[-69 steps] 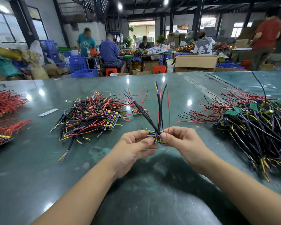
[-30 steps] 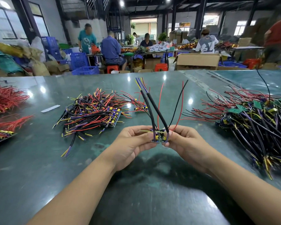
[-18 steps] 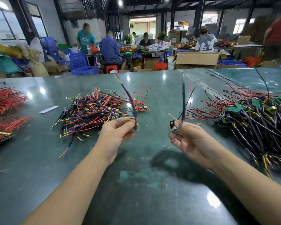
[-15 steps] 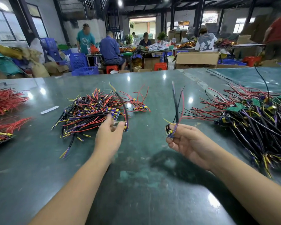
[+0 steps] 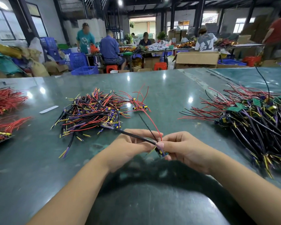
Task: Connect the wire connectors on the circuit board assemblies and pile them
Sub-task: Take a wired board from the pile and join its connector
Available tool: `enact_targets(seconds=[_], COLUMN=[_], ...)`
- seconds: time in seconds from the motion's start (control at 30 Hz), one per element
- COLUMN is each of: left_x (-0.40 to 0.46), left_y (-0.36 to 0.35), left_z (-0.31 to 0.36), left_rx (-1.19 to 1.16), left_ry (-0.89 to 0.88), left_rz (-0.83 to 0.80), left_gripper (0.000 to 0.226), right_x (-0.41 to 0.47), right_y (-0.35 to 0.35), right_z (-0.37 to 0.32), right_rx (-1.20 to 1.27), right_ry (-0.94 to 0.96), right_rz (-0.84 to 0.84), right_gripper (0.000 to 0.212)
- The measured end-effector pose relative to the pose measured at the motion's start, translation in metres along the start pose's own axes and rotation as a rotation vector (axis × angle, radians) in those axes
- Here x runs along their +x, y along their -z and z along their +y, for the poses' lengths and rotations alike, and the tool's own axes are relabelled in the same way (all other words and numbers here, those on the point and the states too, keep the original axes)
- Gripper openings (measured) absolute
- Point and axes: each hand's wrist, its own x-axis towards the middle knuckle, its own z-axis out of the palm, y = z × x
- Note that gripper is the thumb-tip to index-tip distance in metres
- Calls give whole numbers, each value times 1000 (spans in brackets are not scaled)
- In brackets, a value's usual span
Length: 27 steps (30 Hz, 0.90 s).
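My right hand (image 5: pixel 186 149) pinches a small circuit board assembly (image 5: pixel 162 153) just above the green table. A red wire (image 5: pixel 152 124) and a thin black wire rise from the board toward the far side. The board's thick black cable (image 5: pixel 136 135) runs up and to the left across my left hand (image 5: pixel 131 146), whose fingers and thumb hold it close to the board. A pile of assemblies (image 5: pixel 91 112) with red, black, yellow and purple wires lies beyond my left hand. A larger tangled pile of assemblies (image 5: pixel 258 122) lies to the right.
Bundles of red wires (image 5: pixel 5 99) and a flat tray of wires (image 5: pixel 0 134) sit at the table's left edge. A white strip (image 5: pixel 49 109) lies near the left pile. Several people work at tables in the background, among boxes and blue crates.
My hands parted, each with one assembly. My left hand laid its assembly on the left pile and came back to the board in my right hand, now lower and nearer me.
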Motion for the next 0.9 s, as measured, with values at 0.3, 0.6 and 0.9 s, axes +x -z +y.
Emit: enact_targets(seconds=[0.3, 0.6, 0.9], left_x=[0, 9, 17], left_y=[-8, -10, -6], left_z=[-4, -8, -10], left_rx=[-112, -6, -346], left_ry=[12, -40, 27], left_rz=[-114, 115, 334], left_gripper=[22, 26, 16], right_x=[-1, -1, -1], right_y=[2, 1, 3], right_z=[2, 1, 0], right_rx=[-151, -110, -55], right_ry=[-14, 12, 13], right_rz=[-110, -109, -126], right_gripper=[13, 13, 10])
